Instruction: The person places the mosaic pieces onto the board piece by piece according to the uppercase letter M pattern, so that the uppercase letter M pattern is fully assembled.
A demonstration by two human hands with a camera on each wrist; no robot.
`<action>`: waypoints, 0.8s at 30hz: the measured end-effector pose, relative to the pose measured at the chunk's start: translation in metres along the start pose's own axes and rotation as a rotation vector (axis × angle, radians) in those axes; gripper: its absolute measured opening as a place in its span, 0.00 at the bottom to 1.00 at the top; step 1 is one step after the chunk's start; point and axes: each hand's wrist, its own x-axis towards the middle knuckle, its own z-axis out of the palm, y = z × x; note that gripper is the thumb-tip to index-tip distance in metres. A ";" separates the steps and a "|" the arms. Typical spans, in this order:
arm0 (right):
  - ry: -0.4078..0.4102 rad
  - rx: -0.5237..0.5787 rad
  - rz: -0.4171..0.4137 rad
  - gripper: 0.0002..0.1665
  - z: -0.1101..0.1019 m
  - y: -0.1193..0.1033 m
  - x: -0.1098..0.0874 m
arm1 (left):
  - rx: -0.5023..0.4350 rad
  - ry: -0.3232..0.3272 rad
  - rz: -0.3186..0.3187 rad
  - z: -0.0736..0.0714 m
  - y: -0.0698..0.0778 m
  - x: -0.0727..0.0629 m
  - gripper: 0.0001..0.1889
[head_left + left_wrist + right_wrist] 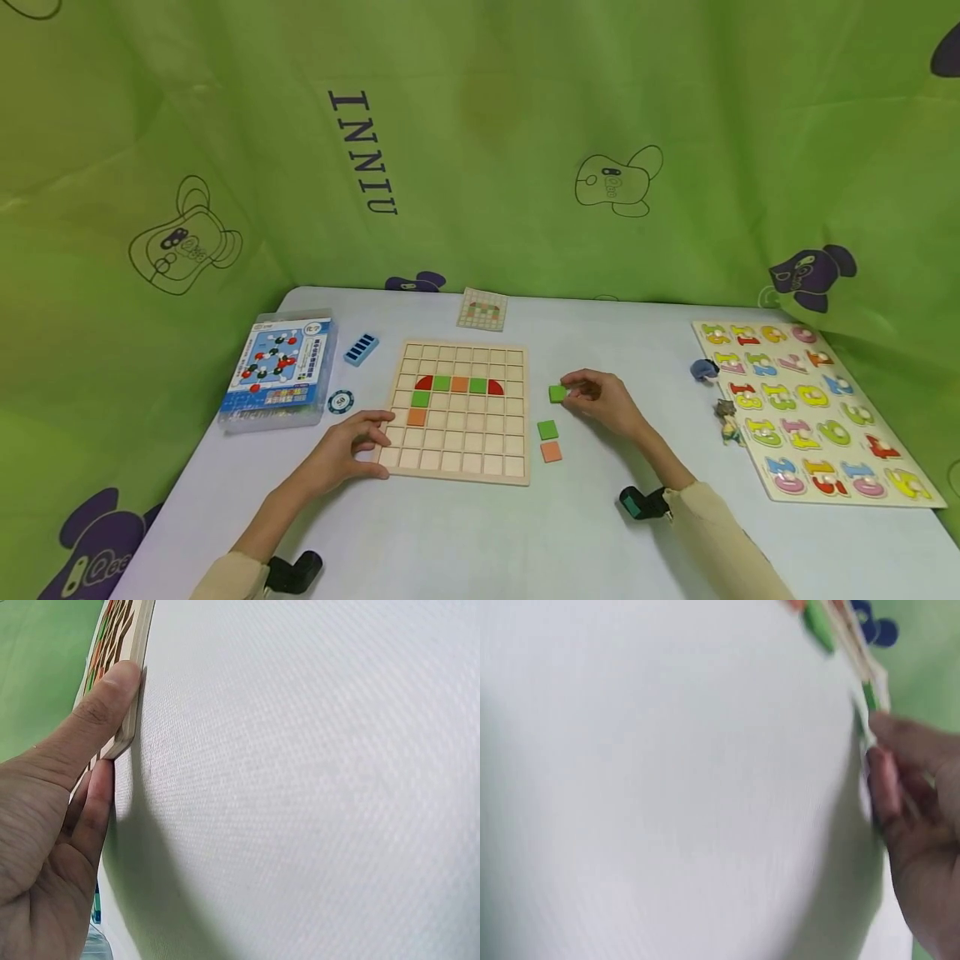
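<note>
My left hand (339, 450) grips the near left corner of a wooden grid board (491, 447), the thumb along its near edge and the fingers at its left side. Set in the board's cells are green and orange square tiles, with a red rounded tile (497, 387) at each end of the upper row. To the right of the board, my right hand (603, 402) pinches a green square tile (557, 393) between thumb and fingertips; the right wrist view shows that tile (869, 696) at the fingertips. Nearer me lie another green tile (548, 430) and an orange tile (551, 452).
Behind the board lies a small pattern card (491, 317). A molecule-model box (277, 367), a blue block (362, 349) and a poker chip (341, 402) are on the left. On the right, a number puzzle (787, 417) has a cat figurine (727, 421) and a blue-grey object (704, 370) at its edge.
</note>
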 end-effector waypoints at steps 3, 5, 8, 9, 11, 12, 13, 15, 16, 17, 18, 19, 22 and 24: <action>0.083 -0.006 0.051 0.17 0.006 -0.009 -0.002 | 0.002 0.001 -0.002 0.001 0.000 0.000 0.17; 0.131 0.009 0.099 0.18 0.012 -0.017 -0.004 | -0.001 0.001 -0.002 0.001 0.001 0.000 0.17; 0.184 0.060 0.170 0.18 0.021 -0.029 -0.005 | -0.014 -0.002 -0.009 0.001 0.001 0.000 0.17; 0.191 0.079 0.182 0.18 0.024 -0.032 -0.006 | -0.016 -0.001 -0.011 0.001 0.001 0.000 0.17; 0.195 0.114 0.201 0.19 0.029 -0.038 -0.006 | -0.016 0.001 -0.015 0.001 0.001 0.000 0.17; 0.200 0.128 0.210 0.19 0.032 -0.041 -0.006 | -0.016 0.002 -0.016 0.001 0.001 0.000 0.17; 0.201 0.136 0.214 0.19 0.035 -0.042 -0.006 | -0.015 0.002 -0.017 0.001 0.002 0.000 0.17; 0.197 0.159 0.224 0.19 0.040 -0.047 -0.007 | -0.015 0.002 -0.019 0.001 0.002 0.000 0.17; 0.196 0.169 0.229 0.19 0.043 -0.048 -0.007 | -0.015 0.002 -0.020 0.001 0.002 0.000 0.17; 0.196 0.179 0.232 0.19 0.046 -0.050 -0.006 | -0.019 0.001 -0.020 0.001 0.002 0.000 0.17; 0.194 0.188 0.238 0.19 0.049 -0.051 -0.006 | -0.021 0.001 -0.020 0.001 0.002 0.000 0.17; 0.190 0.205 0.240 0.19 0.051 -0.053 -0.005 | -0.022 0.000 -0.019 0.001 0.002 0.000 0.17; 0.185 0.247 0.245 0.20 0.060 -0.057 -0.002 | -0.021 -0.001 -0.017 0.001 0.002 0.000 0.18; 0.181 0.283 0.245 0.20 0.065 -0.058 0.000 | -0.019 0.000 -0.015 0.001 0.002 0.000 0.18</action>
